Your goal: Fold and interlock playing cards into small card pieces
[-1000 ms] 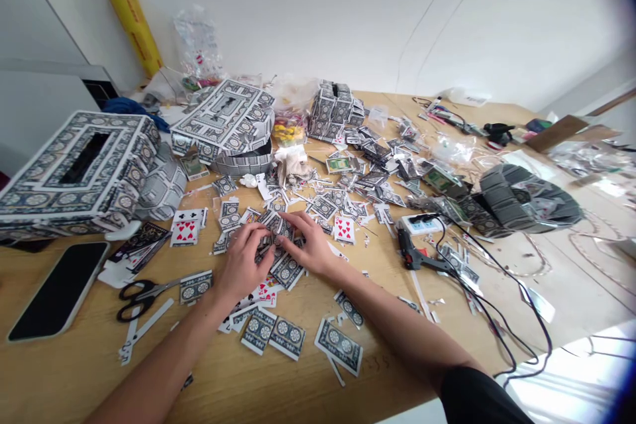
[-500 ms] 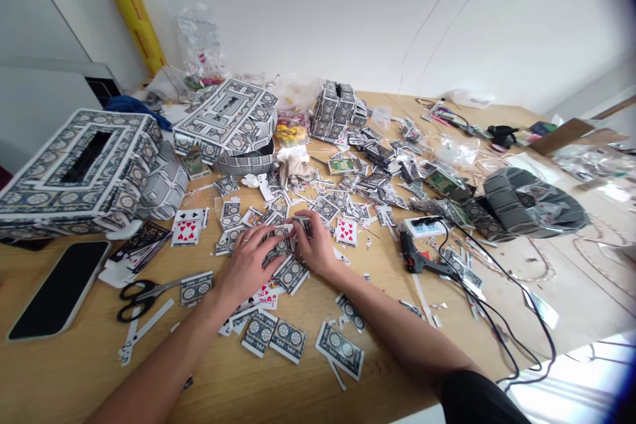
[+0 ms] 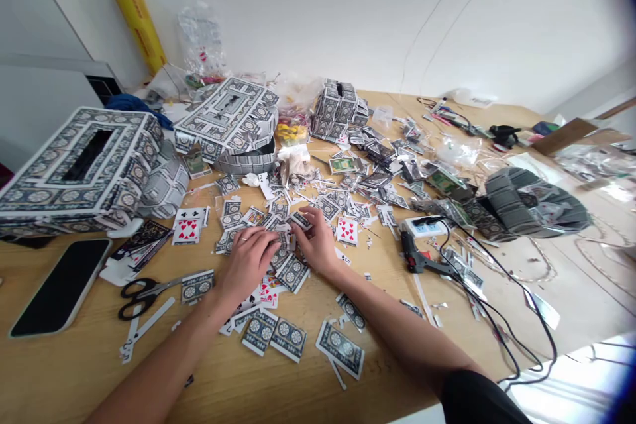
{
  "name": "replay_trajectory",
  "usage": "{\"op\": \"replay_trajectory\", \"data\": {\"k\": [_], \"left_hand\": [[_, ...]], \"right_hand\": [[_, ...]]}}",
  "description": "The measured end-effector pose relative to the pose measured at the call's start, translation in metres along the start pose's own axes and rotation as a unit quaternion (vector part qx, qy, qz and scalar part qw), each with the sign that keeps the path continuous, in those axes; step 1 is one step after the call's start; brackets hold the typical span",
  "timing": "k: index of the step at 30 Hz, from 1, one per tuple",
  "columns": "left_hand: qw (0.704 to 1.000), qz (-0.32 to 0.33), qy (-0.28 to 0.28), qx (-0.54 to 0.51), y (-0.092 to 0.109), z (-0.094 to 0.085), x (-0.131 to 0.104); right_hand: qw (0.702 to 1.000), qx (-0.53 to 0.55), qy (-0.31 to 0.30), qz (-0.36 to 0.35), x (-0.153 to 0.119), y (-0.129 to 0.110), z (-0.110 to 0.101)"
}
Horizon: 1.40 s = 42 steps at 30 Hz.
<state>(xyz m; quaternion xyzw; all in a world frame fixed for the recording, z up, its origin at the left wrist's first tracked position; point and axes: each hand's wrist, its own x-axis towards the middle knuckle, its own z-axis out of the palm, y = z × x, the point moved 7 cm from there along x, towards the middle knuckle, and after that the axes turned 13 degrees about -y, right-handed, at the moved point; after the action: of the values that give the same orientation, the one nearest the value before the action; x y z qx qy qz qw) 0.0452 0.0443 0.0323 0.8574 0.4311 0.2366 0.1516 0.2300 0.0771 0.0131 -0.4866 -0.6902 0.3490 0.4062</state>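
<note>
Over a pile of cut playing cards in the middle of the table, my left hand (image 3: 251, 257) curves its fingers onto the edge of a patterned card piece. My right hand (image 3: 318, 244) pinches a small folded playing card piece (image 3: 300, 220) between thumb and fingers, close to the left fingertips. Just below the hands lies a patterned playing card (image 3: 292, 273), with red-faced cards (image 3: 268, 293) partly under it. The exact fold of the pieces between the fingers is hidden. Scissors (image 3: 144, 295) lie left of my left forearm, touching a card piece.
A glue gun (image 3: 422, 258) with black cables lies at the right beside a white power strip (image 3: 424, 227). A phone (image 3: 62, 288) is at the left. Boxes built from cards (image 3: 82, 172) stand behind, with a round card-built piece (image 3: 531, 202) at the right. Card scraps surround both hands.
The fingers of both hands have shifted slightly around the card pieces. The piece in the right hand is turned, and a small pale edge now shows between the hands.
</note>
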Motion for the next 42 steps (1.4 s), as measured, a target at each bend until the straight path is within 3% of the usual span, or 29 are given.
{"op": "replay_trajectory", "data": {"k": [6, 13, 22, 32, 42], "left_hand": [[0.998, -0.021, 0.06, -0.003, -0.006, -0.009, -0.003], [0.997, -0.021, 0.077, -0.004, -0.006, -0.009, -0.004], [0.984, -0.105, 0.125, -0.066, -0.025, -0.012, -0.014], [0.974, -0.15, 0.114, -0.127, -0.034, -0.009, -0.014], [0.976, -0.136, 0.111, -0.13, -0.03, -0.009, -0.013]], "right_hand": [[0.999, -0.048, -0.008, -0.02, 0.0, -0.009, -0.002], [0.995, -0.077, -0.023, -0.058, -0.002, -0.022, -0.001], [0.999, 0.007, -0.047, 0.023, -0.002, -0.022, 0.005], [0.992, 0.031, -0.108, 0.052, -0.002, -0.014, 0.012], [0.995, 0.03, -0.09, 0.026, -0.002, -0.018, 0.011]]}}
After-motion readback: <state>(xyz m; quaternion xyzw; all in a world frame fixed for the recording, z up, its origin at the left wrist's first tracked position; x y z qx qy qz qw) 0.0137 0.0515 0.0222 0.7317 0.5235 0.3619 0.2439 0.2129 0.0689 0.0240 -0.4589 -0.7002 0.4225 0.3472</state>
